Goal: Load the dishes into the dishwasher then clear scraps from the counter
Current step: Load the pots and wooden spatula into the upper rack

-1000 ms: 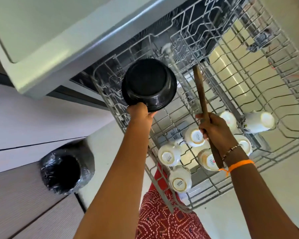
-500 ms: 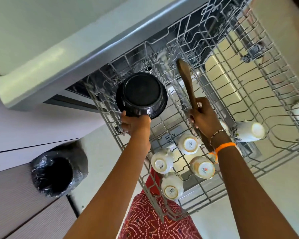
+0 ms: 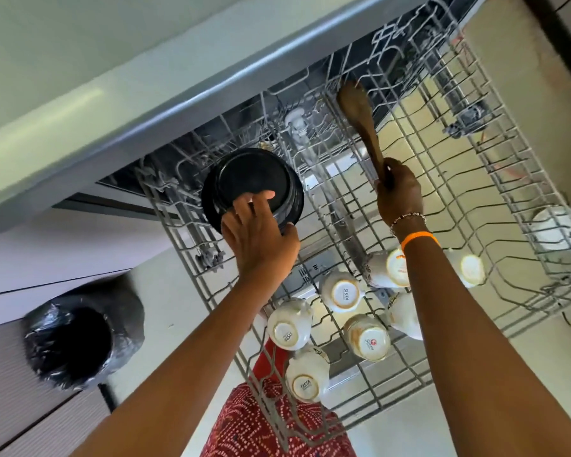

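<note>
A black bowl (image 3: 244,179) sits upside down at the far left of the pulled-out grey wire rack (image 3: 495,179) of the dishwasher. My left hand (image 3: 257,239) lies over the bowl's near side, fingers spread across its base and thumb on its rim. My right hand (image 3: 398,196) grips the handle of a wooden spoon (image 3: 360,117), whose broad end points toward the rack's back. Several white cups (image 3: 342,293) stand upside down in the rack's near part.
The grey counter edge (image 3: 145,117) runs above the dishwasher opening. A bin lined with a black bag (image 3: 80,334) stands on the floor at the left. Another white cup (image 3: 554,229) lies at the rack's right side. Red patterned cloth (image 3: 261,423) shows below the rack.
The bowl has gone down into the rack's far left, and my left hand has shifted from its edge onto its base. My right hand has carried the spoon farther toward the rack's back.
</note>
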A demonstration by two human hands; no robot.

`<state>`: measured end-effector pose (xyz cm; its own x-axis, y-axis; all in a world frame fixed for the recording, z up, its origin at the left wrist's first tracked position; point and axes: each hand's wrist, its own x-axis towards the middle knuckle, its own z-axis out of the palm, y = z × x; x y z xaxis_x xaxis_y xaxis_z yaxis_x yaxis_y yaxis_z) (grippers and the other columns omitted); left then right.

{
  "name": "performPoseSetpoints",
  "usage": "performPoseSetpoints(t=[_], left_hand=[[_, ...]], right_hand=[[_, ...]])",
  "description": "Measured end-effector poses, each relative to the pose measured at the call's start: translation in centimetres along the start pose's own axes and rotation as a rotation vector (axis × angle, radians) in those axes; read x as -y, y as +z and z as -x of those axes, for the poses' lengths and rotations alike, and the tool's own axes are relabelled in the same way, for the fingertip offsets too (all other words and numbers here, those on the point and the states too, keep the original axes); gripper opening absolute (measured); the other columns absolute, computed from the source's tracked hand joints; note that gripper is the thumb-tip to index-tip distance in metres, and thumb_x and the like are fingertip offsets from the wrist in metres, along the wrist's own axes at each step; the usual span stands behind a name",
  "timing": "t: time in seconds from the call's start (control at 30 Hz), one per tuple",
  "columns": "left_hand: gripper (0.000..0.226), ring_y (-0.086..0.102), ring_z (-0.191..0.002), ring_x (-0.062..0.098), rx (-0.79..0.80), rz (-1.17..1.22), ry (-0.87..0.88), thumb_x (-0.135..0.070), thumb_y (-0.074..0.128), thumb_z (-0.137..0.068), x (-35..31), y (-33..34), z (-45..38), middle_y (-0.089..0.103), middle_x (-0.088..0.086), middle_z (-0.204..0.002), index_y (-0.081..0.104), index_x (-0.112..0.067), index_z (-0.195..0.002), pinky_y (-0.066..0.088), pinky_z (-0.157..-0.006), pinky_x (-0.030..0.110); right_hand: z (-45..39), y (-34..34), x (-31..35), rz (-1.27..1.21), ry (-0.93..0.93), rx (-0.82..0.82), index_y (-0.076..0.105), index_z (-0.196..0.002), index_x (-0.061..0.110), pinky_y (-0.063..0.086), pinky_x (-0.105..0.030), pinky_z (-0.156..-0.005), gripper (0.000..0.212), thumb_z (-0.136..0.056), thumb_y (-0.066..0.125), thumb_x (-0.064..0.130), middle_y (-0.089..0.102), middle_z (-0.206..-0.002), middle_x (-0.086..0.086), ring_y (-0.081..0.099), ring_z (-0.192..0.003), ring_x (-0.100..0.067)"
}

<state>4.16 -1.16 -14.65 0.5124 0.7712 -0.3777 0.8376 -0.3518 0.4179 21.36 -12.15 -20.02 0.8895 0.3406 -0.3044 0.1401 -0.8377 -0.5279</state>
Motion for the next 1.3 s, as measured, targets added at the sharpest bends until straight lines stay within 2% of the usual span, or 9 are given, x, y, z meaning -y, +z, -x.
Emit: performPoseSetpoints(t=[0.23, 0.4, 0.6, 0.67, 0.8, 0.93, 1.0, 1.1, 1.3], left_hand=[[0.054, 0.022, -0.133, 0.03, 0.065, -0.093, 0.125, -0.023, 0.06, -0.082, 0.7, 0.5, -1.4, 0.03, 0.005, -0.144, 0.039, -0.02, -0.132, 0.017, -0.111, 0.042], [0.055, 0.021, -0.135, 0.028, 0.14, -0.07, 0.183, -0.02, 0.06, -0.083, 1.1, 0.0, -1.3, 0.032, 0.005, -0.144, 0.039, -0.017, -0.133, 0.017, -0.113, 0.041], [0.052, 0.023, -0.132, 0.028, 0.145, 0.105, 0.201, -0.012, 0.061, -0.083, 1.1, -3.2, 1.1, 0.036, 0.011, -0.141, 0.042, -0.012, -0.131, 0.022, -0.11, 0.039], [0.051, 0.027, -0.13, 0.031, 0.098, 0.141, 0.226, -0.008, 0.062, -0.081, 1.6, -4.7, 2.3, 0.039, 0.013, -0.139, 0.044, -0.01, -0.129, 0.027, -0.108, 0.042], [0.048, 0.038, -0.125, 0.034, -0.023, 0.233, 0.219, -0.003, 0.06, -0.08, 3.7, -8.7, 4.8, 0.049, 0.015, -0.131, 0.049, -0.008, -0.127, 0.031, -0.103, 0.038], [0.04, 0.048, -0.115, 0.023, -0.115, 0.435, 0.143, 0.001, 0.052, -0.083, 7.0, -13.4, 7.8, 0.055, 0.006, -0.122, 0.052, -0.01, -0.122, 0.037, -0.101, 0.026], [0.03, 0.051, -0.101, 0.012, -0.188, 0.471, 0.139, 0.0, 0.052, -0.086, 9.1, -16.0, 9.4, 0.056, 0.003, -0.112, 0.057, -0.008, -0.114, 0.036, -0.085, 0.006], [0.023, 0.055, -0.088, 0.006, -0.295, 0.533, 0.097, -0.001, 0.051, -0.088, 12.8, -19.9, 11.2, 0.06, 0.003, -0.106, 0.061, -0.011, -0.105, 0.035, -0.07, -0.001], [0.021, 0.057, -0.093, 0.011, -0.435, 0.609, 0.032, -0.003, 0.05, -0.089, 19.4, -27.7, 11.9, 0.064, 0.004, -0.107, 0.062, -0.01, -0.105, 0.042, -0.08, 0.012]], right_hand=[[-2.9, 1.2, -1.1, 0.31, -0.042, 0.198, 0.042, -0.133, 0.013, 0.036, -0.037, -0.093, 0.056, -0.082, 0.041, -0.007, 0.044, -0.127, -0.02, 0.041, -0.116, -0.039], [-1.6, -0.2, 0.0, 0.157, -0.006, 0.109, 0.046, -0.136, 0.013, 0.034, -0.033, -0.104, 0.061, -0.08, 0.039, -0.013, 0.042, -0.138, -0.016, 0.042, -0.123, -0.038], [5.5, -0.1, 5.3, -0.177, -0.077, 0.111, 0.066, -0.105, 0.0, 0.038, -0.014, -0.085, 0.037, -0.084, 0.038, -0.011, 0.064, -0.115, -0.016, 0.061, -0.105, -0.027], [8.3, 0.4, 7.6, -0.264, -0.128, 0.143, 0.067, -0.101, -0.002, 0.038, -0.011, -0.082, 0.035, -0.082, 0.04, -0.012, 0.067, -0.108, -0.017, 0.061, -0.096, -0.02], [13.7, 1.4, 13.0, -0.421, -0.244, 0.233, 0.068, -0.095, -0.005, 0.051, -0.032, -0.083, 0.036, -0.076, 0.04, -0.017, 0.068, -0.098, -0.021, 0.063, -0.089, -0.03], [18.6, 1.4, 17.5, -0.492, -0.388, 0.288, 0.067, -0.094, -0.006, 0.049, -0.023, -0.078, 0.026, -0.082, 0.043, -0.01, 0.067, -0.093, -0.02, 0.059, -0.08, -0.02], [20.8, 1.7, 19.5, -0.514, -0.452, 0.31, 0.067, -0.093, -0.003, 0.05, -0.026, -0.078, 0.022, -0.086, 0.046, -0.005, 0.067, -0.091, -0.015, 0.06, -0.078, -0.014], [24.1, 2.2, 23.1, -0.53, -0.518, 0.371, 0.067, -0.092, 0.0, 0.045, -0.009, -0.068, 0.021, -0.089, 0.047, -0.004, 0.063, -0.083, -0.003, 0.057, -0.066, 0.008], [28.5, 4.8, 32.0, -0.531, -0.614, 0.494, 0.066, -0.092, 0.005, 0.049, -0.023, -0.066, 0.022, -0.093, 0.044, 0.003, 0.06, -0.075, -0.003, 0.055, -0.065, -0.016]])
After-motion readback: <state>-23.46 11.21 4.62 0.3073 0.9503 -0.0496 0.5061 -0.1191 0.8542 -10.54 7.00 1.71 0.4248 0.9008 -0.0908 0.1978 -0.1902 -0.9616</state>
